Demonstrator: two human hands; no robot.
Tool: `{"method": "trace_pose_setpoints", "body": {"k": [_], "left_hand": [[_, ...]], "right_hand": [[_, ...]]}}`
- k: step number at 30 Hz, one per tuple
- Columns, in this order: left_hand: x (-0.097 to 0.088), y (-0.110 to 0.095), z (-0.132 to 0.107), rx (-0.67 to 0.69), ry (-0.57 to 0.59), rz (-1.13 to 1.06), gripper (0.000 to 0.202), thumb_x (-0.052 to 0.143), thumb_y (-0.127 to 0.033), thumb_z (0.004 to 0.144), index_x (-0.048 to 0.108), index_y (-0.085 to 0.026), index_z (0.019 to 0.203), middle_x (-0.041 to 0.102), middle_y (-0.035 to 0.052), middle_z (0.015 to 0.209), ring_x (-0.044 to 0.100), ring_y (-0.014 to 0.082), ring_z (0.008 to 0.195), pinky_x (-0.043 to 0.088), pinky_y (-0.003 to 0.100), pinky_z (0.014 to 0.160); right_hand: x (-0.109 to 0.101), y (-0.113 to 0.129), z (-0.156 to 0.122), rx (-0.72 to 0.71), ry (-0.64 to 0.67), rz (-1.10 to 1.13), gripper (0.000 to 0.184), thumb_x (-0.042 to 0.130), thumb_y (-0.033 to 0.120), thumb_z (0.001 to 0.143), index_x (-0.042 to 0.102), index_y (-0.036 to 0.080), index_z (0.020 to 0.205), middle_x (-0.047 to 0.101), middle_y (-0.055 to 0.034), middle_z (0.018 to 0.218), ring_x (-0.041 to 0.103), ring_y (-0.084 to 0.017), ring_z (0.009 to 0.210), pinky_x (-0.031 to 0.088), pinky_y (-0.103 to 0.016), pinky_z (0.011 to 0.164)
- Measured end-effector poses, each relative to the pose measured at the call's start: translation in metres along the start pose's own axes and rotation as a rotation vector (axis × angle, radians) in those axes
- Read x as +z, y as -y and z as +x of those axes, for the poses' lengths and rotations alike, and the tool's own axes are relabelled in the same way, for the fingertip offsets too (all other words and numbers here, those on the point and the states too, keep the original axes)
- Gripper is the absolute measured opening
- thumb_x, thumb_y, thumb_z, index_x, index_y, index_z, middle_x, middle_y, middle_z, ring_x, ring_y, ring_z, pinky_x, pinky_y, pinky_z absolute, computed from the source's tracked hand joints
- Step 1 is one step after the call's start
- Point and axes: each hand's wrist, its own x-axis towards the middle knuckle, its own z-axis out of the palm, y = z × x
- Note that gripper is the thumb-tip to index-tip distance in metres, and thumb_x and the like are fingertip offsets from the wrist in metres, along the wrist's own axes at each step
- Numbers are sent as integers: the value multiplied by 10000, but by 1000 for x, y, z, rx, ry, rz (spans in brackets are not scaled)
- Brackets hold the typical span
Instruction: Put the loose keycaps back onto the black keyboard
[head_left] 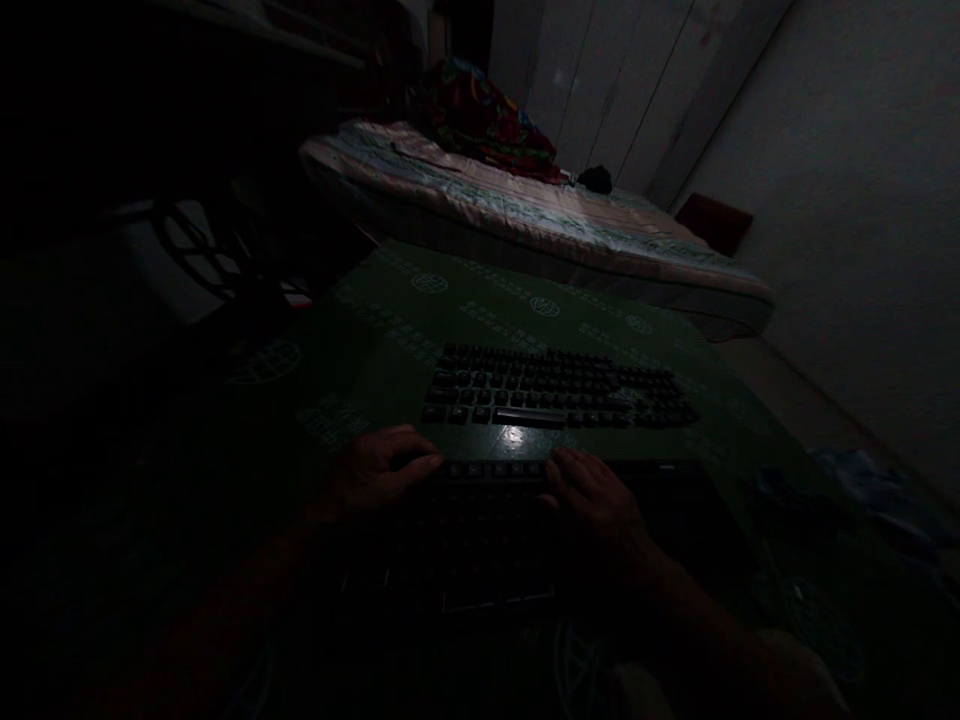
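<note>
In dim light a black keyboard (pixel 480 540) lies before me, with several keycaps (pixel 495 469) seated along its far row. Much of its surface below that row looks stripped of caps, though the dark hides detail. At the far left corner, my left hand (pixel 386 468) grips the keyboard's edge, thumb and fingers close together. My right hand (pixel 592 495) rests over the far row, right of the seated caps, its fingers bent and pressed together. Whatever sits under those fingertips is hidden. Beyond the keyboard, loose keycaps (pixel 525 380) lie in keyboard order, including a long space bar (pixel 529 416).
A green table top (pixel 360 350) with printed globe marks carries everything. Behind it stands a mattress (pixel 540 220) with a patterned red cloth (pixel 487 120) on top. A crumpled plastic bag (pixel 877 490) appears at the right. Dark wheel-like metalwork (pixel 202 245) stands at the left.
</note>
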Motion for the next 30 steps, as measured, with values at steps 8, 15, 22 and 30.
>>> {"method": "trace_pose_setpoints", "body": {"k": [8,15,22,30], "left_hand": [[1,1,0,-2,-13,-5,291,517,-442,727,671,-199,688,645,11,725,608,163,692,454,259,637],[1,6,1,6,-7,9,296,507,-448,735,670,-203,697,648,8,719,604,161,682,457,253,624],[-5,-1,-1,13,1,38,270,508,-415,747,675,-206,705,660,10,732,618,160,704,473,243,647],[-7,5,0,23,14,50,286,488,-423,759,670,-212,694,661,11,722,612,160,686,477,244,637]], "right_hand": [[0,0,-2,45,-42,23,200,463,242,905,601,126,991,658,-141,987,621,-215,911,553,-341,753],[-1,0,1,60,-3,43,215,463,238,900,613,99,968,648,-163,968,600,-224,910,533,-348,761],[3,1,2,72,-32,24,226,412,236,918,611,141,963,649,-127,931,606,-200,865,530,-325,725],[3,1,5,83,-61,13,251,378,225,927,610,152,990,668,-108,903,631,-187,838,550,-301,702]]}}
